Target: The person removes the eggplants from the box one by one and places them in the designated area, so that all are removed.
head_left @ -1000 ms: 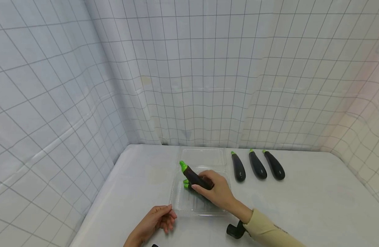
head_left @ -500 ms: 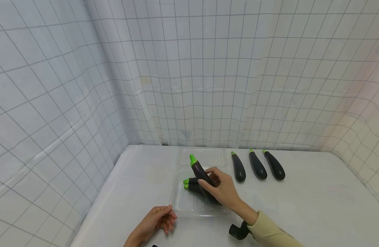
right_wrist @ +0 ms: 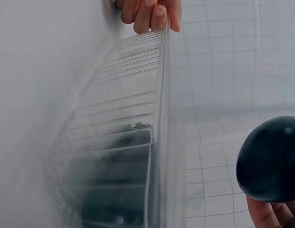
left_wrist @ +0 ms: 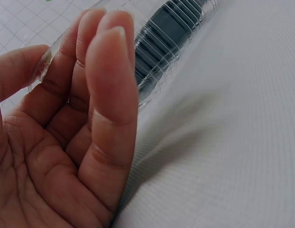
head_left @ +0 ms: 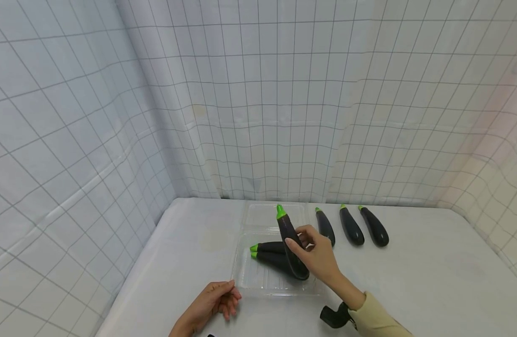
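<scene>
My right hand (head_left: 321,257) grips an eggplant (head_left: 287,229) with a bright green stem, holding it tilted above a clear plastic clamshell box (head_left: 279,293). Beneath it, two more eggplants lie side by side in the box; the lower eggplant (head_left: 268,260) is partly covered by the held one. At the box's near left corner, my left hand (head_left: 214,299) pinches the rim between thumb and finger, as the left wrist view shows. In the right wrist view the held eggplant (right_wrist: 271,161) shows its rounded dark end, raised beside the box wall (right_wrist: 157,95).
Right of the box, three eggplants lie on the white table: a near eggplant (head_left: 324,224), a middle eggplant (head_left: 352,225) and a far-right eggplant (head_left: 375,227). The box's lid (head_left: 262,215) lies folded back. White gridded curtains (head_left: 275,117) surround the table.
My right hand has moved right with the eggplant, which has swung steeper, its stem now pointing away. The two eggplants in the box show more. My left hand has stayed in place.
</scene>
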`<control>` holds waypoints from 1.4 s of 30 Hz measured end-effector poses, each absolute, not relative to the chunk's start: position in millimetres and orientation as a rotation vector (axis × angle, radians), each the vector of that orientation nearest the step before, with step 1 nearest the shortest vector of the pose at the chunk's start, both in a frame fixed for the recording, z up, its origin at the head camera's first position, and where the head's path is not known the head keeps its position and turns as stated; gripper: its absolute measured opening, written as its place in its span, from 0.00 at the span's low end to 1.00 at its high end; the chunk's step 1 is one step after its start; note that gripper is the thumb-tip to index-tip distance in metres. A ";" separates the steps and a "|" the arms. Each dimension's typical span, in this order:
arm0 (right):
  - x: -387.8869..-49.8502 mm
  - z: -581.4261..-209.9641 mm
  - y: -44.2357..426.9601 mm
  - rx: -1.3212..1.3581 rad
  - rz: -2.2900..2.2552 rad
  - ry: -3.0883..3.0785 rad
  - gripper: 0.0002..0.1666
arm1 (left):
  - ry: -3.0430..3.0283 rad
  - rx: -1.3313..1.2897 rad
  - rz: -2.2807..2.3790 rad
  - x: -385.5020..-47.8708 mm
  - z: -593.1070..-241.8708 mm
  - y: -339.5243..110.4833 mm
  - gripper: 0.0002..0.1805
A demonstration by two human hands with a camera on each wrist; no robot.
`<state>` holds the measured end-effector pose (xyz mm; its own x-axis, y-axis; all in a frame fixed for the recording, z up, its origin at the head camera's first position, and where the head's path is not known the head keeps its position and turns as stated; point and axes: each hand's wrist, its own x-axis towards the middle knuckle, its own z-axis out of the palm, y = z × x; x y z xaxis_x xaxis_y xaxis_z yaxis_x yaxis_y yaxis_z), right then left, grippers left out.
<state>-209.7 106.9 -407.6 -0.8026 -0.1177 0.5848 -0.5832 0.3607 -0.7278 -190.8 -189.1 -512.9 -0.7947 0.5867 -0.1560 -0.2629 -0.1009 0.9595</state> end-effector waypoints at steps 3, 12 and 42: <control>-208.8 -407.1 111.3 0.550 1.439 -2.191 0.10 | 1.607 0.361 1.949 -191.0 -512.9 -189.3 0.23; -205.5 -406.4 122.4 0.389 1.445 -2.204 0.14 | 1.618 0.337 1.945 -190.5 -512.1 -188.7 0.23; -216.1 -452.7 190.4 0.126 1.302 -2.304 0.23 | 1.623 0.367 1.938 -192.4 -514.9 -189.8 0.23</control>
